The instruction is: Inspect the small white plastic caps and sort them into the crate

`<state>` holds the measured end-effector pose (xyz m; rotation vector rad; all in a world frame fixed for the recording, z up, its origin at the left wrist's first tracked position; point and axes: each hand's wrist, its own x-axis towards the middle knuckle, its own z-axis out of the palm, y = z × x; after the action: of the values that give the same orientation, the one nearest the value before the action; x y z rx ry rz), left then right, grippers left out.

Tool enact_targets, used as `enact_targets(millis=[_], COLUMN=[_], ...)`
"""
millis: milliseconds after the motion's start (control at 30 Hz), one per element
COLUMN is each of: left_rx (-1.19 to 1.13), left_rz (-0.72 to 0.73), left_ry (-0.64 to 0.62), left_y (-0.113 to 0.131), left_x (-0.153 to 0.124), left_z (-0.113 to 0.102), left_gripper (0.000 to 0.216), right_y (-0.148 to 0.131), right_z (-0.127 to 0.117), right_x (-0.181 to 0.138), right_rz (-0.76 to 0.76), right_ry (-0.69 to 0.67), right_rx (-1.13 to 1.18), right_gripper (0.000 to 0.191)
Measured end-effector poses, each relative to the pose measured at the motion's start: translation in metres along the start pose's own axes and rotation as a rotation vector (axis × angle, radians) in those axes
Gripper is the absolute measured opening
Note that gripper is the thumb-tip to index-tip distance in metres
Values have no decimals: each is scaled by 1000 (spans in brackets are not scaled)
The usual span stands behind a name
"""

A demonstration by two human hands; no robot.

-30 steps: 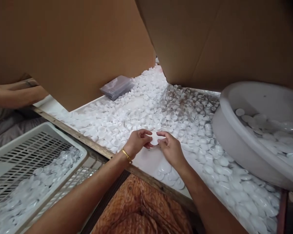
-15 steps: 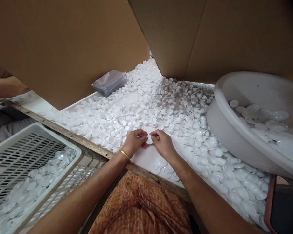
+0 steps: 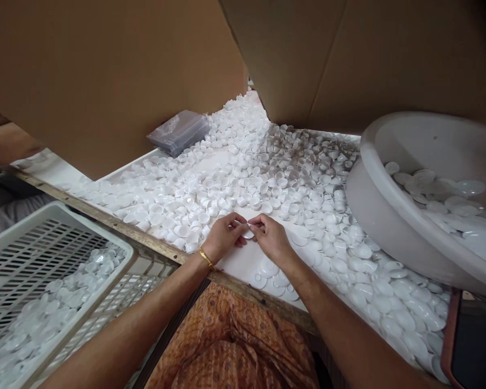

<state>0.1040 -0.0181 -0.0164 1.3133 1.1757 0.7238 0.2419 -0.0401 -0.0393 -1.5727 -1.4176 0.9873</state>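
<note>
Between my two hands is a small white round disc [image 3: 248, 234], like a toy saucer, held just above the table's front part. My left hand [image 3: 225, 236], with a gold bracelet at its wrist, pinches its left side. The fingers of my right hand [image 3: 269, 235] are closed on its right side, and they partly cover it. Flat white discs [image 3: 272, 268] lie on the table close to my right wrist. Beyond the hands spreads a heap of small white plastic cups [image 3: 210, 186].
At left stands a slotted white basket [image 3: 121, 254] of white pieces. A grey tub [image 3: 383, 227] with white discs stands at right, by a dark phone-like object [image 3: 476, 340]. Cardboard panels [image 3: 117, 70] and a plastic packet [image 3: 180, 132] lie behind. Another person's arm [image 3: 12, 143] shows far left.
Both hands stay nearly in place; the disc has tilted and shows a narrower shape. The view has shifted very slightly.
</note>
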Motion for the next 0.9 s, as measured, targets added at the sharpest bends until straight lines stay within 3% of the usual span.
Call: enact_targets(millis=[233, 400, 533, 667, 800, 900], left_rx=[55, 49, 50, 32, 18, 27], left_rz=[-78, -273, -381, -363, -271, -291], left_ry=[-78, -214, -239, -232, -143, -167], left_y=[5, 19, 25, 23, 16, 15], left_x=[5, 10, 14, 12, 1, -15], left_z=[-3, -6, -9, -5, 3, 3], left_gripper=[19, 22, 29, 29, 28, 29], right_y=[-7, -11, -12, -15, -16, -18], right_z=[-1, -3, -6, -6, -5, -18], right_x=[-1, 3, 7, 6, 3, -3], right_rz=[164, 264, 322, 327, 300, 231], right_ry=[-20, -49, -94, -115, -105, -39], right_rx=[61, 139, 200, 219, 146, 7], right_gripper=[4, 2, 3, 5, 3, 18])
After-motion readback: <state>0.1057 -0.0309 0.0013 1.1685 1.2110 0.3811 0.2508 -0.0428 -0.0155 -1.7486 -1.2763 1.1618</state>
